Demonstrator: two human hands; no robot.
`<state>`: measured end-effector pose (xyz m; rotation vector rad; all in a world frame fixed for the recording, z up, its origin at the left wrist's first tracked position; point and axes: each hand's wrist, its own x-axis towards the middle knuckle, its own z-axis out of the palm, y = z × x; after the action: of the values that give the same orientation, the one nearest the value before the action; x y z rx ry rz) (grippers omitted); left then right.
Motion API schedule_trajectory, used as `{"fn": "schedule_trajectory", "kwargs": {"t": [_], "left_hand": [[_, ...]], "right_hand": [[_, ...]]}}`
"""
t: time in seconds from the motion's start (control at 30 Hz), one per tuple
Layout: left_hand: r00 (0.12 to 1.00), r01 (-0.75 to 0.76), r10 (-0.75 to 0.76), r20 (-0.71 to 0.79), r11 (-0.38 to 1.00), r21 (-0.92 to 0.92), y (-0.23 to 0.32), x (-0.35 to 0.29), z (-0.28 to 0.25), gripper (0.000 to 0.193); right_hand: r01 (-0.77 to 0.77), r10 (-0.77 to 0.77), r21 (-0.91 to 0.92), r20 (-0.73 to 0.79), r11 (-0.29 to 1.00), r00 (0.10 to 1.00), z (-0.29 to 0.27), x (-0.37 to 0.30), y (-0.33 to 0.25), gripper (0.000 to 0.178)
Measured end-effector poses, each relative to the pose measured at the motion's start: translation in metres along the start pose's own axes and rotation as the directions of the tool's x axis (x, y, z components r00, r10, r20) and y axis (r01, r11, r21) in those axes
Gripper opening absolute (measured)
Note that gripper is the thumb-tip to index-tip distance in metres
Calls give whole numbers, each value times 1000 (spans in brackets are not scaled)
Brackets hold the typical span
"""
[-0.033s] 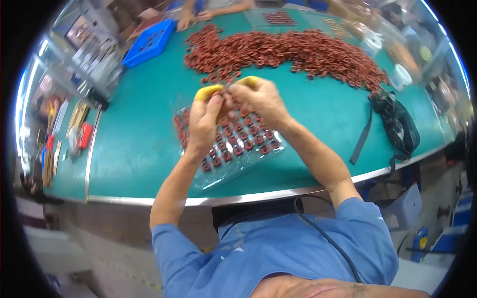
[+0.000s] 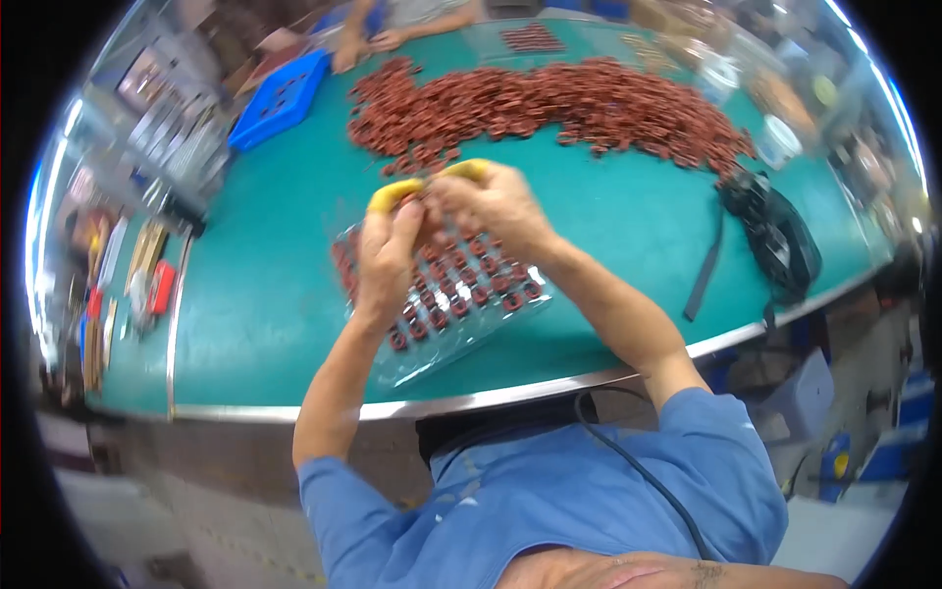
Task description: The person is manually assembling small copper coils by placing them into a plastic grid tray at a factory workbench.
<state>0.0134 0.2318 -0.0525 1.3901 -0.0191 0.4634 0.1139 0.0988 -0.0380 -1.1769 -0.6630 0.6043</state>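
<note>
My left hand: fingertips pinched on a blurred red part. Right hand: fingers curled, can't tell grip. Clear tray 6 o'clock, ring pile 1 o'clock.

Two yellow-covered fingers, two white tubs

green tbl w/ metal edge, grey flr, strip lts both sides.

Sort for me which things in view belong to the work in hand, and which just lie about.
Apparently belonging:
left hand and right hand, together
yellow finger covers
clear tray with reddish rings
heap of similar rings

Apparently just lying about:
black strapped bag
red object, left
</note>
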Motion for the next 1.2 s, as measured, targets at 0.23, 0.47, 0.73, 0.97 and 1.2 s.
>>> {"fn": "schedule_trajectory", "kwargs": {"t": [0.23,0.47,0.73,0.97,1.2], "left_hand": [[994,99,-95,-49,992,74,2,-2,-6,23],[996,55,-55,-64,998,0,-10,4,-3,21],[976,-118,195,-97,847,518,-11,-9,-7,23],[974,-183,227,30,695,696,11,-89,-35,35],[986,-98,165,-13,645,758,-25,-173,-46,20]], "right_hand": [[308,-308,-101,11,946,951,10,11,30,18],[245,-251,-53,-168,968,953,0,7,18,41],[331,-364,-322,-46,887,930,18,3,26,20],[214,-102,-536,231,817,968,-28,-14,-4,17],[115,199,-779,296,617,934,-27,-52,22,18]]}}
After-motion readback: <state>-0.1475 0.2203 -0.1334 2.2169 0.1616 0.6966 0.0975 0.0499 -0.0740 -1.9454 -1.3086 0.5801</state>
